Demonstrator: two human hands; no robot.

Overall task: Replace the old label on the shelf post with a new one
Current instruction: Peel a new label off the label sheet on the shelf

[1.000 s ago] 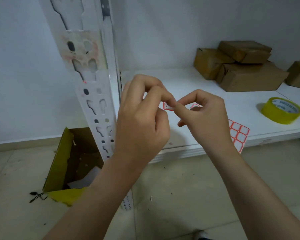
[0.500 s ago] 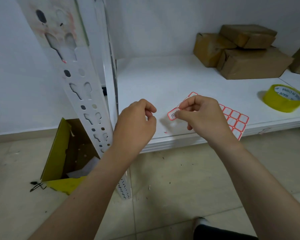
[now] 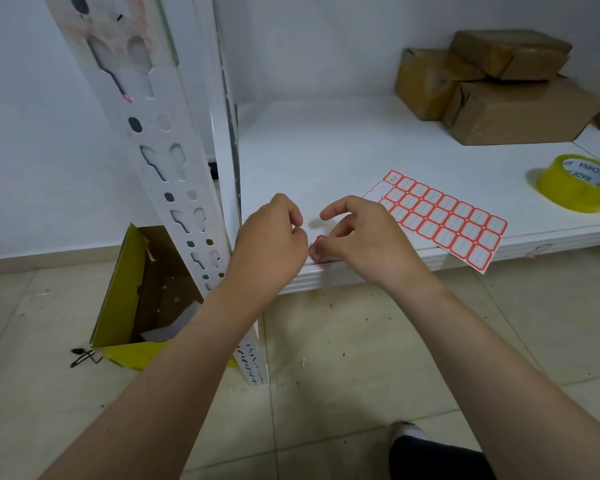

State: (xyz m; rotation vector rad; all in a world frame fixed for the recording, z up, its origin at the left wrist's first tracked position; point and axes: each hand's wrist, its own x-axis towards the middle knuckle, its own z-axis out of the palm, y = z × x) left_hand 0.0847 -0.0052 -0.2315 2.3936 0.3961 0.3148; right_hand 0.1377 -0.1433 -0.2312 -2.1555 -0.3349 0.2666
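A white perforated shelf post rises at the left; pinkish glue residue and a small red scrap mark its upper part. My right hand pinches a small red-bordered label low against the shelf's front edge. My left hand hovers just left of it, fingers curled, holding nothing that I can see. A sheet of red-bordered labels lies on the white shelf just right of my right hand, its corner overhanging the edge.
A yellow tape roll sits on the shelf at the right. Brown cardboard parcels are stacked at the back right. A yellow open box with paper scraps stands on the tiled floor by the post's foot. My knee shows at the bottom.
Both hands have dropped from in front of the post to the shelf's front edge. The left hand let go of the label; the right hand alone holds it, lower down.
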